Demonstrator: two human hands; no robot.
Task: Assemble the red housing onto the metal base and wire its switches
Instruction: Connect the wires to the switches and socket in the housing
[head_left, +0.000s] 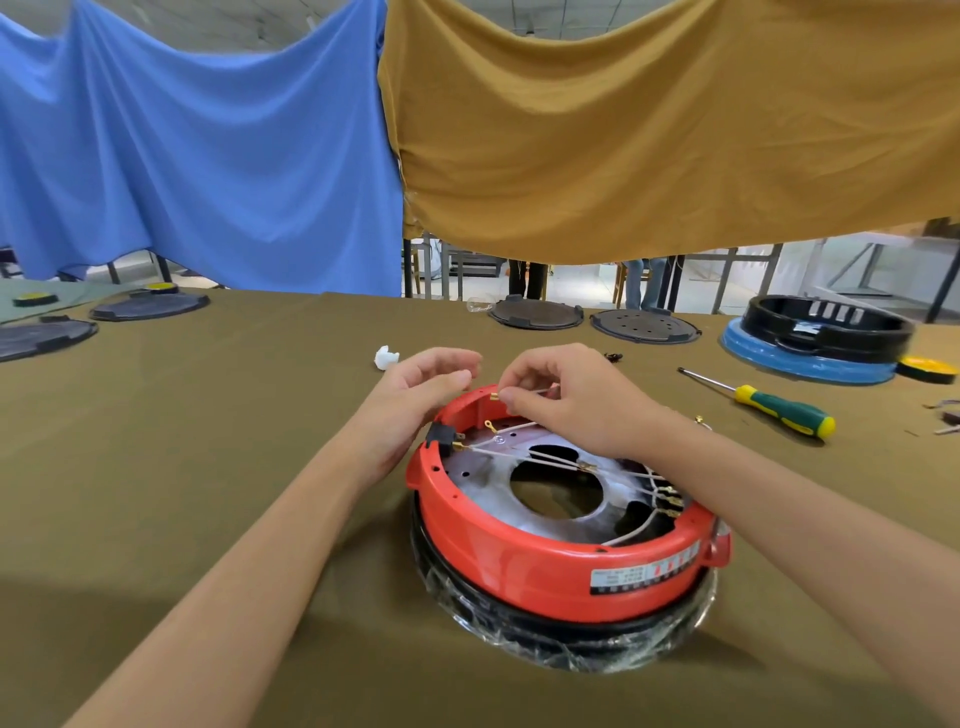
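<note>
The red housing (550, 569) sits upside down on a black, plastic-wrapped base ring (561, 631), with the metal base plate (498, 493) inside it. A black switch (441, 438) is set in the housing's far left wall, with a white wire plugged in. Several white wires with brass terminals (587, 466) cross the plate. My right hand (566, 397) pinches a white wire with a brass terminal (495, 396) above the far rim. My left hand (415, 400) hovers beside the switch with fingers curled and apart, holding nothing I can see.
A green-and-yellow screwdriver (769, 405) lies to the right. A blue-and-black housing (815, 338) stands at the far right, black round lids (537, 313) at the back and far left, a small white part (387, 357) beyond my left hand. Cloths hang behind.
</note>
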